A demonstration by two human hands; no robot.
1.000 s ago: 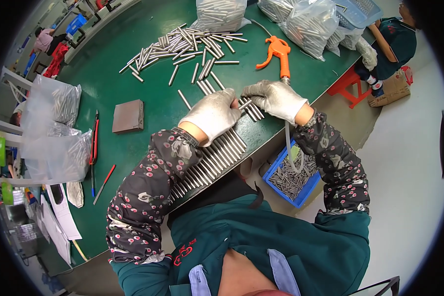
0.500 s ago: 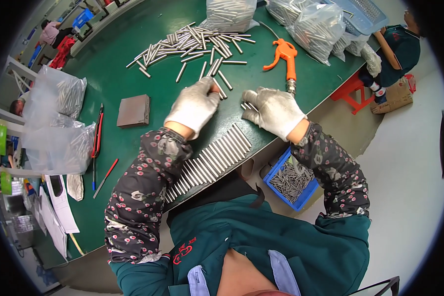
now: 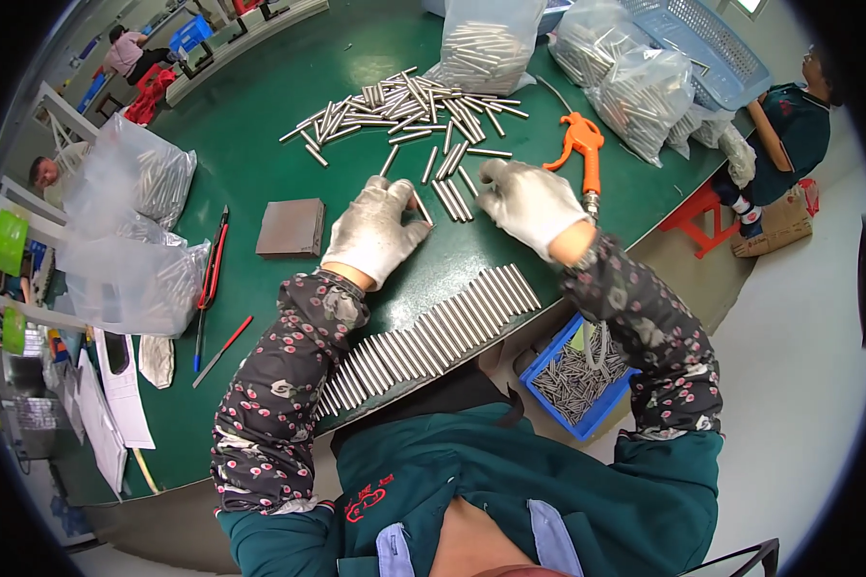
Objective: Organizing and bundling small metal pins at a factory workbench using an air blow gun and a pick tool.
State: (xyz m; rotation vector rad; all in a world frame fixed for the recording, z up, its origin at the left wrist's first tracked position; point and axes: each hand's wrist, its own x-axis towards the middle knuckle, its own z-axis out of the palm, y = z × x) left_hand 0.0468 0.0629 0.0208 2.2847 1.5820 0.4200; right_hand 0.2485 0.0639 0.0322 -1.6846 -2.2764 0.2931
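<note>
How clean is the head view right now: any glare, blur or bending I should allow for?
Head view: fisheye bends the green table edge and darkens the corners; the metal rods lined up near the person are sharp; glare whitens the plastic bags; both gloved hands, left and right, look crisp.

Both gloved hands have left the near row of lined-up metal rods [image 3: 433, 337] — the left hand [image 3: 373, 231] and right hand [image 3: 529, 200] now reach farther out, touching loose rods [image 3: 449, 197] short of the scattered pile [image 3: 404, 106].
</note>
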